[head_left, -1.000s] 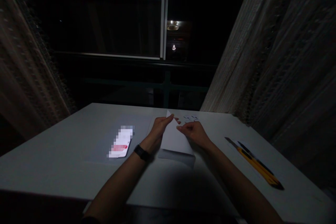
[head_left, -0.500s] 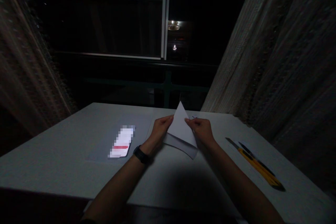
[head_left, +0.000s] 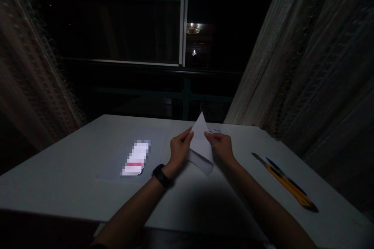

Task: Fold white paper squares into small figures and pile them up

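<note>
Between my hands a folded sheet of white paper (head_left: 201,142) is held up over the table, its pointed corner upward and its lower edges hanging apart. My left hand (head_left: 179,147) pinches its left side, the thumb along the edge; a dark watch (head_left: 161,175) is on that wrist. On the other side, my right hand (head_left: 222,146) grips the paper's right edge between thumb and curled fingers. Some fingers are hidden behind the sheet.
On the white table (head_left: 73,155), a lit phone (head_left: 136,158) with a blurred screen lies on a pale sheet (head_left: 109,171) at left. A yellow utility knife (head_left: 288,184), blade out, and a dark pen (head_left: 273,164) lie at right. Curtains (head_left: 260,66) flank the dark window.
Both hands have drawn slightly closer together. The paper now looks narrower and more curved, with its lower right corner shifted left.
</note>
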A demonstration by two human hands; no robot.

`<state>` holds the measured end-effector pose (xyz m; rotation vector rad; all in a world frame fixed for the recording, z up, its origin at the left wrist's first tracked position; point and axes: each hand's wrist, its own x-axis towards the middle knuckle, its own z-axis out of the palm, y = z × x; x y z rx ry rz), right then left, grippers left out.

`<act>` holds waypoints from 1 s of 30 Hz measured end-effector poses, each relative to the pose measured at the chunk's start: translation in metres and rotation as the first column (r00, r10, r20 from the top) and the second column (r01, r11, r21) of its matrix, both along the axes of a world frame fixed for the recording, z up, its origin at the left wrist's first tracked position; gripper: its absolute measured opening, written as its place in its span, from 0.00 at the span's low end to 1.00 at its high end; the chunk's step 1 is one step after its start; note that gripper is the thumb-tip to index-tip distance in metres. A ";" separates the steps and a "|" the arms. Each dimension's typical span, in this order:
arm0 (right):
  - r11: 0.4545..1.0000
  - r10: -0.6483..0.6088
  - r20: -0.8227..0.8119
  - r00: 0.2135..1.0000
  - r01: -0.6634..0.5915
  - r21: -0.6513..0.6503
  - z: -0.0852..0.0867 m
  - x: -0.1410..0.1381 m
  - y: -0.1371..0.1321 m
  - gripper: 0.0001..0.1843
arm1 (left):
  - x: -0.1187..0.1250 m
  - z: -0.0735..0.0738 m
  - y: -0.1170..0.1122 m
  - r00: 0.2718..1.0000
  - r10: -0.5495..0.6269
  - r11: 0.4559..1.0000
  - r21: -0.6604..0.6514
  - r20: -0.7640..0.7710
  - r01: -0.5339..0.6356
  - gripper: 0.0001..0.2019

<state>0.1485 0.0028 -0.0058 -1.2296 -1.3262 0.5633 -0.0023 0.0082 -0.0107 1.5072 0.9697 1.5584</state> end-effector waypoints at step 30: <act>0.991 0.116 0.040 0.992 -0.113 -0.066 0.001 -0.002 -0.006 0.19 | 0.000 0.005 0.001 0.992 0.113 0.994 -0.016 0.058 -0.112 0.16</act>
